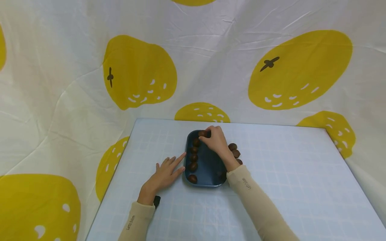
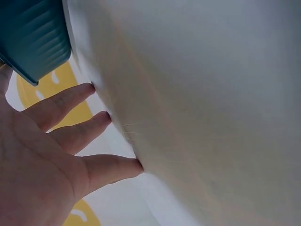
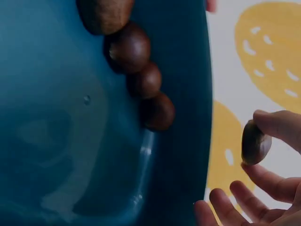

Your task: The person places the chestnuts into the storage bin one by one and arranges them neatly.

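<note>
The tray [image 1: 210, 167] is showing a deep teal blue, and the chestnuts [image 1: 193, 166] are gleaming dark reddish brown. Faint grid lines are crossing the pale blue-white table [image 1: 286, 167]. Both sleeves [image 1: 259, 207] are showing beige with dark lettering [image 1: 246, 183]. The whitish cloth [image 1: 211, 77] is carrying mustard-yellow fruit prints [image 1: 141, 72] with white flecks, two also bearing dark stems [image 1: 269, 63].

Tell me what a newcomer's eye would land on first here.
Probably the big yellow fruit prints on the white cloth behind the table. Next, the blue tray on the table, with a row of brown nuts along its left side in the head view. Then the right hand, pinching one nut at the tray's far end.
</note>
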Demonstrator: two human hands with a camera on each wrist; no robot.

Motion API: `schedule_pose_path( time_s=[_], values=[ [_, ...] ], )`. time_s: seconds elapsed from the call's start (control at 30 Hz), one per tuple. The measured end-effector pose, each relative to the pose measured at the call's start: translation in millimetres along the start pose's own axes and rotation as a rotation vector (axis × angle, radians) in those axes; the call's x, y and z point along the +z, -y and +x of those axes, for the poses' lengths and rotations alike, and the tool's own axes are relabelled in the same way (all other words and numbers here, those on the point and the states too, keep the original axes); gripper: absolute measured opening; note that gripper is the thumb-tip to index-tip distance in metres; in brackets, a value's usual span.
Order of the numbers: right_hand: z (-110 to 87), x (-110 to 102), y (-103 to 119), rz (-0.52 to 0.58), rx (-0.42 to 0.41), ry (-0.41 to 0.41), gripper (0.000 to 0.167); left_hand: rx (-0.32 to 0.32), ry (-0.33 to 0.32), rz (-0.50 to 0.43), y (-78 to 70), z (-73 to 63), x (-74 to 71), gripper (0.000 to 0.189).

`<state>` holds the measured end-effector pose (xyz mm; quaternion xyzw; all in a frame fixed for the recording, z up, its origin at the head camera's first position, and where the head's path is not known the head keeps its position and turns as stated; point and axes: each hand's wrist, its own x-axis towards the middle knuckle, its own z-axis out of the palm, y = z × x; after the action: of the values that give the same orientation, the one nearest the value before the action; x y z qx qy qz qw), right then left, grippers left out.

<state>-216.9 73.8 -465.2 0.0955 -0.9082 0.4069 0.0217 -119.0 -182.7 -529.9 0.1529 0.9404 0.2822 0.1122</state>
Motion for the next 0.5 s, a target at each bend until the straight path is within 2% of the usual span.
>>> schedule_pose_path(
  time_s=[0.23, 0.5],
  values=[
    [3.6, 19, -6, -0.084, 0.045, -0.002, 0.042, 0.002, -0.006, -0.001, 1.4, -0.4, 0.9, 0.061],
    [0.9, 33, -18, -0.182, 0.143, 0.032, 0.038, 0.008, -0.008, 0.0, 1.5, 0.5, 1.0, 0.061]
  ],
)
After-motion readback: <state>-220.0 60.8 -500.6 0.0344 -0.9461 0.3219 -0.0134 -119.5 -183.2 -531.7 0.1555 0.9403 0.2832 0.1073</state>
